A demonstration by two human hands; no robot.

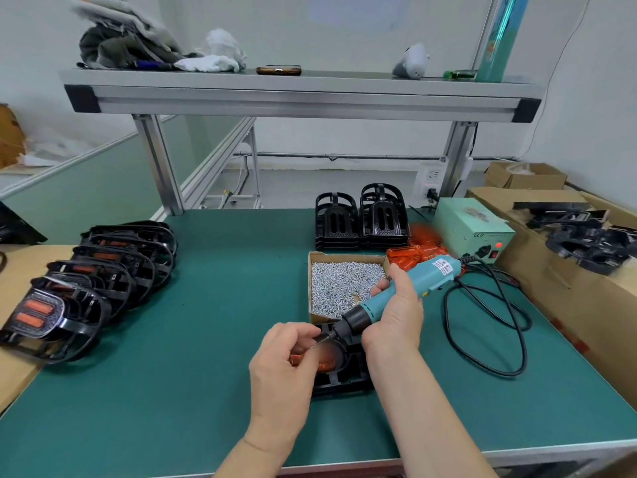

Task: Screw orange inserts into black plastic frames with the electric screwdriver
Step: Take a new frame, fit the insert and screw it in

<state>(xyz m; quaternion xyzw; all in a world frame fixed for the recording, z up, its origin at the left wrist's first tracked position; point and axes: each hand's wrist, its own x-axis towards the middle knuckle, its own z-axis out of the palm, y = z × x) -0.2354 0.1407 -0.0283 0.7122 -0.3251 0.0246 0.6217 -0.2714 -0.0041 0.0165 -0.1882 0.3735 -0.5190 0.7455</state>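
Observation:
A black plastic frame [348, 376] lies on the green mat in front of me, with an orange insert [325, 362] seated in it. My right hand [396, 312] grips the teal electric screwdriver [389, 296], tilted so its black tip points down-left onto the frame. My left hand [282, 360] rests over the frame's left side, its fingertips pinching something small at the screwdriver tip; I cannot make out what it is. Loose orange inserts [418, 251] lie behind the screw box.
A cardboard box of silver screws [344, 284] sits just behind the frame. Stacked empty frames [362, 219] stand at the back. A row of assembled frames [93, 284] lies left. The power unit [472, 229], its black cable [489, 326] and cardboard boxes [568, 263] are right.

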